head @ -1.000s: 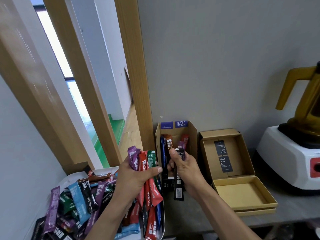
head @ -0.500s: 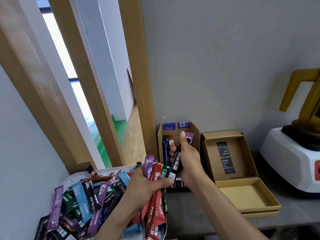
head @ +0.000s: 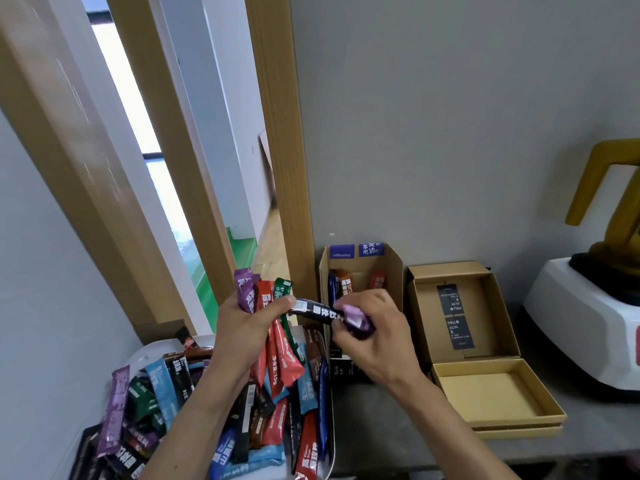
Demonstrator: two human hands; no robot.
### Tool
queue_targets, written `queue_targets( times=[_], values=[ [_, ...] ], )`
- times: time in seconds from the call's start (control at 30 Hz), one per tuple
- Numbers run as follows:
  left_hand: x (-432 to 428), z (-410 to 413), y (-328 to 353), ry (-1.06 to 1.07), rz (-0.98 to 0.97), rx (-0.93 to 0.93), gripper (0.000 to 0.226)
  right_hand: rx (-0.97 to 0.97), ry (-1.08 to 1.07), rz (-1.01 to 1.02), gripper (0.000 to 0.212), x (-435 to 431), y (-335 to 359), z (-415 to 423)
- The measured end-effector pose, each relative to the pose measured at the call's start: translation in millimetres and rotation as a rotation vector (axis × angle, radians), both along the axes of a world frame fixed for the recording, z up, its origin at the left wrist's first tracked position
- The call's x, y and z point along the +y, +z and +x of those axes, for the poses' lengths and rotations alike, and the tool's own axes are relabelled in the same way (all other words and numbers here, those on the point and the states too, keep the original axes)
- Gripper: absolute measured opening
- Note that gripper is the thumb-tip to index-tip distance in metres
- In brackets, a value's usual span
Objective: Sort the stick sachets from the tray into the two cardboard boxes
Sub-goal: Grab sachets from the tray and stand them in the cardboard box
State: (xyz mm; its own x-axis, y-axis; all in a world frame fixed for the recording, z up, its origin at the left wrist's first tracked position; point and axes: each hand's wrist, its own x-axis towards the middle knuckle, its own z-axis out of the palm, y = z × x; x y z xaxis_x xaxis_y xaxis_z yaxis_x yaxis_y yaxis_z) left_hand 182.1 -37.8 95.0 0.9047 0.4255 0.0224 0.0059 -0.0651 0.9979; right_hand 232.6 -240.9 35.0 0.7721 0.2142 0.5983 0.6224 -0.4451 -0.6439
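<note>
**While both hands are full, a black stick spans the gap**

As I watch through the head camera, the left hand [head: 242, 327] has its fingers curled tight round a fanned bundle of sachets [head: 266, 296], purple, red and green, held up above the white tray [head: 145, 355]. Its thumb lies along one end of a black sachet [head: 317, 310], which runs level across to the right hand [head: 374, 337]. That hand pinches a purple sachet [head: 356, 320] between thumb and fingers. The black stick's other end goes under the same fingers, and I cannot tell whether they clamp it too.

Below the left forearm the tray holds a loose pile of sachets [head: 166, 386] in many colours, heaped to the rim. Just behind the right hand, against the wall, stands the narrow cardboard box [head: 391, 268], with a few sticks upright inside it. Beside it on the grey counter [head: 381, 427] sits the wide cardboard box [head: 485, 313], lid folded open toward me, two black cards lying in its deep half. A white appliance [head: 581, 323] stands at the far right.
</note>
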Motion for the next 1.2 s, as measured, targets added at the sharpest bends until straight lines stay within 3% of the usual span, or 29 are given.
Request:
queue_targets(
  times=[0.1,0.13,0.23,0.3,0.43,0.57,0.67,0.77,0.83,0.93,1.07,1.2],
  values=[
    [-3.4,2.0,1.5,-0.026,-0.026,-0.008,0.033,-0.102,-0.062,-0.189,0.035,4.4,-12.3,-3.6],
    [-4.9,1.8,2.0,-0.038,-0.044,-0.017,0.038,-0.016,-0.042,-0.127,0.03,5.5,-13.4,-7.2],
    [-8.1,1.6,3.7,-0.036,-0.03,-0.045,0.044,0.499,0.267,0.291,0.017,7.9,-6.4,-15.5],
    [-10.5,1.1,4.1,-0.039,-0.013,-0.061,0.038,0.618,0.409,0.404,0.017,5.0,-3.2,-19.1],
    [-12.5,2.2,3.7,-0.053,0.03,-0.06,0.033,0.676,0.514,0.41,0.015,0.8,-0.3,-24.2],
    [-13.3,8.3,2.2,-0.033,0.134,-0.063,0.031,0.621,0.45,0.37,0.032,0.4,-2.0,-22.3],
    [-16.5,9.8,0.3,-0.064,0.177,-0.072,0.031,0.591,0.418,0.373,0.028,1.1,-1.0,-20.7],
    [-19.1,11.2,-4.6,-0.055,0.204,-0.087,0.031,0.58,0.285,0.372,0.021,6.0,-5.6,-18.0],
    [-20.8,10.4,-7.9,-0.025,0.204,-0.092,0.033,0.442,-0.008,0.217,0.023,10.2,-15.5,-13.1],
    [-19.4,8.3,-11.8,0.016,0.163,-0.077,0.044,0.257,-0.384,-0.045,0.045,16.4,-21.3,-6.0],
    [-14.9,5.9,-16.9,0.026,0.139,-0.051,0.056,0.141,-0.527,-0.172,0.035,28.7,-20.7,14.2],
    [-12.1,1.4,-19.4,0.037,0.141,-0.033,0.06,0.191,-0.587,-0.327,0.032,39.9,-20.8,39.0]
  ],
)
